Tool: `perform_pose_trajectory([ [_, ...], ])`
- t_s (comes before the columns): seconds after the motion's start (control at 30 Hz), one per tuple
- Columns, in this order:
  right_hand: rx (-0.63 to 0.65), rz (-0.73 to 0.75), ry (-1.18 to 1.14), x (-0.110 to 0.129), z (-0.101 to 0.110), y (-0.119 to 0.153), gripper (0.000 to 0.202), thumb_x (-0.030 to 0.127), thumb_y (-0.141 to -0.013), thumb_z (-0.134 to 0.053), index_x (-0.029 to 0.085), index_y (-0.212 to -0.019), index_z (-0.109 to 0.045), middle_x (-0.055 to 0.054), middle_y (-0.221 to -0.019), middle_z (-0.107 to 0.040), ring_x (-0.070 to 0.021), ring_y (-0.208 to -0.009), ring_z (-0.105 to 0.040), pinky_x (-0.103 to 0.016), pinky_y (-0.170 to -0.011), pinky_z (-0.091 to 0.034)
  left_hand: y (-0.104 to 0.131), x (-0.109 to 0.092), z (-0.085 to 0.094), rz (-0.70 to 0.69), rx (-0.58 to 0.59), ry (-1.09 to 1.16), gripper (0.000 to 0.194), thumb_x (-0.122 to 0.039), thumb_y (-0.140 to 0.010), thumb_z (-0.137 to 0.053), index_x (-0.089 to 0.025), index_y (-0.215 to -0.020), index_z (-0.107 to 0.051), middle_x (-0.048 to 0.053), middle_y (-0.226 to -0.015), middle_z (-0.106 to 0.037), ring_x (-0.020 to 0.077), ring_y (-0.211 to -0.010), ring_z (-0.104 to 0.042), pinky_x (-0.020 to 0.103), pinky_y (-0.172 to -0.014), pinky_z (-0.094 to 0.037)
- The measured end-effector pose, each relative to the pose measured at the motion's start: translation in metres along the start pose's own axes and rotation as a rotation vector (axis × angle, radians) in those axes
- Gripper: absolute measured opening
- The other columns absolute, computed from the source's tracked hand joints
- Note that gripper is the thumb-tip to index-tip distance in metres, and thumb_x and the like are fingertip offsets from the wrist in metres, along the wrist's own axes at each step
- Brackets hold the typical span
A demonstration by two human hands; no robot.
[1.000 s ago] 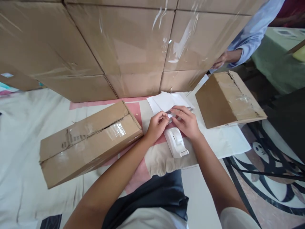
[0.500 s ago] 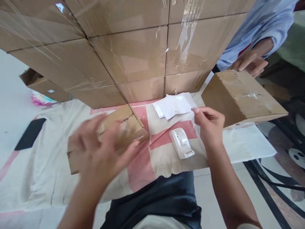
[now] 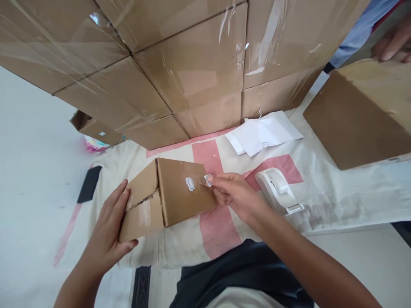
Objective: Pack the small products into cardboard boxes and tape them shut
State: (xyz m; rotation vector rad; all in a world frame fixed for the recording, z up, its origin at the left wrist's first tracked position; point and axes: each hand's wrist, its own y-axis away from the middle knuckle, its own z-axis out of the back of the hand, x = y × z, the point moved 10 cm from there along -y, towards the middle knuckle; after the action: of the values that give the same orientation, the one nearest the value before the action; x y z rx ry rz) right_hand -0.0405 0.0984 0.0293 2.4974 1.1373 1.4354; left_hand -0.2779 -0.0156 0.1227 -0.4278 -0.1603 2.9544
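Note:
A small cardboard box (image 3: 189, 171) lies on the cloth in front of me, its taped flaps facing left. My left hand (image 3: 112, 218) grips its left end, fingers along the far edge and thumb at the near side. A small white label with a blue border (image 3: 190, 184) is stuck on the box's side. My right hand (image 3: 233, 190) pinches a similar sticker (image 3: 208, 180) between thumb and forefinger, close to the right end of that side. Whether the sticker touches the cardboard I cannot tell.
A wrapped stack of cartons (image 3: 199, 64) rises behind. White sheets (image 3: 263, 132) and a white tape dispenser (image 3: 278, 190) lie to the right. A larger open box (image 3: 362, 119) stands at far right beside another person's hand (image 3: 394, 42). A black rectangle (image 3: 90, 184) lies left.
My left hand has closed on the box, which is turned so a labelled side shows. My right hand has moved left from the white sheets to the box with the sticker. The view has shifted.

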Motion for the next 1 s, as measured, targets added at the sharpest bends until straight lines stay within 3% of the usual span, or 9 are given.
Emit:
perform_pose_trajectory([
  [0.1,-0.016,0.002,0.093,0.008,-0.003,0.005,0.052,0.048,-0.079,-0.076,0.020,-0.051,-0.042,0.008,-0.045,-0.033,-0.0061,-0.047,-0.024,-0.029,-0.051,-0.015,0.004,0.003,0.000,0.033,-0.009,0.008,0.091,-0.083,-0.091,-0.033,-0.038,-0.165,-0.006,0.004,-0.175,-0.007,0.0443,-0.158,-0.016,0.065,-0.126,-0.020],
  [0.27,0.010,-0.085,0.178,0.017,-0.012,0.008,0.049,0.040,-0.084,-0.070,0.022,-0.053,-0.037,0.010,-0.046,-0.023,-0.0062,-0.046,-0.016,-0.031,-0.050,-0.009,0.001,-0.003,0.000,0.008,-0.024,-0.015,0.089,-0.077,-0.093,-0.038,-0.034,-0.166,-0.010,0.006,-0.175,-0.011,0.0421,-0.158,-0.019,0.063,-0.126,-0.022],
  [0.47,0.026,-0.180,0.076,0.010,-0.013,0.004,0.036,0.028,-0.084,-0.064,0.021,-0.057,-0.040,0.010,-0.049,-0.026,-0.0055,-0.046,-0.016,-0.028,-0.048,-0.007,-0.009,-0.013,-0.004,-0.026,-0.016,-0.054,0.088,-0.075,-0.093,-0.043,-0.033,-0.166,-0.016,0.007,-0.174,-0.016,0.0411,-0.156,-0.023,0.058,-0.125,-0.022],
  [0.73,0.044,-0.218,0.024,0.005,-0.004,0.001,0.040,0.030,-0.086,-0.066,0.022,-0.060,-0.038,0.010,-0.053,-0.024,-0.0054,-0.047,-0.014,-0.026,-0.046,-0.007,-0.017,-0.027,-0.005,-0.069,0.003,-0.112,0.088,-0.071,-0.093,-0.047,-0.031,-0.165,-0.017,0.009,-0.172,-0.020,0.0439,-0.152,-0.028,0.059,-0.122,-0.023],
  [1.0,-0.083,-0.241,-0.040,-0.009,0.020,-0.002,0.038,0.034,-0.082,-0.073,0.021,-0.063,-0.043,0.011,-0.053,-0.029,-0.0048,-0.045,-0.018,-0.026,-0.046,-0.010,-0.021,-0.047,-0.012,-0.102,0.011,-0.212,0.089,-0.066,-0.091,-0.056,-0.032,-0.165,-0.019,0.010,-0.171,-0.024,0.0455,-0.150,-0.032,0.062,-0.120,-0.023],
])
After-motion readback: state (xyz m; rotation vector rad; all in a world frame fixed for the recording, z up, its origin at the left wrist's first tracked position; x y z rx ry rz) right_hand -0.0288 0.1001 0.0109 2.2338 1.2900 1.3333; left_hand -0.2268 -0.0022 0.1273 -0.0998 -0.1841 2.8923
